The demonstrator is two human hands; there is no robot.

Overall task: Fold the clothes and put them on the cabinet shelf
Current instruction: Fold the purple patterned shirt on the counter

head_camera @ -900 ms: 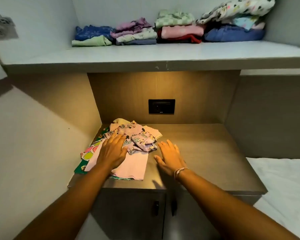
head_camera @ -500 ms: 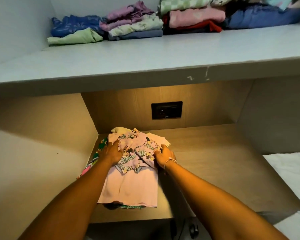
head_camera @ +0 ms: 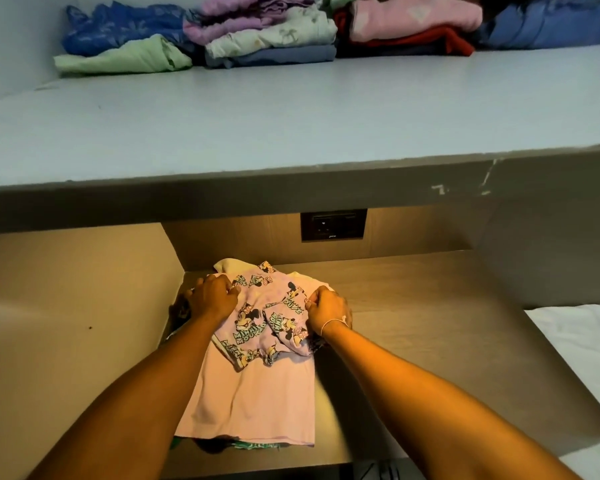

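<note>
The pile (head_camera: 257, 400) lies on the counter (head_camera: 430, 341), along its left edge, running from near the back wall to just short of the front edge. On top is a lilac printed top (head_camera: 267, 317), crumpled over a plain pink shirt whose hem points to the front edge. Bits of green cloth show beneath it at the front.

The left hand (head_camera: 210, 299) grips the pile's left side near the back, fingers curled down and the thumb pinching the printed top's edge. The right hand (head_camera: 328, 308) grips the right side opposite, fingers curled into the cloth, with a thin band (head_camera: 333, 323) on the wrist.

Above, the shelf (head_camera: 257, 126) carries folded clothes (head_camera: 267, 36) in a row along its back edge. A dark socket (head_camera: 333, 225) sits in the back wall under the shelf. White bedding (head_camera: 586, 341) lies beyond the counter's right edge.
</note>
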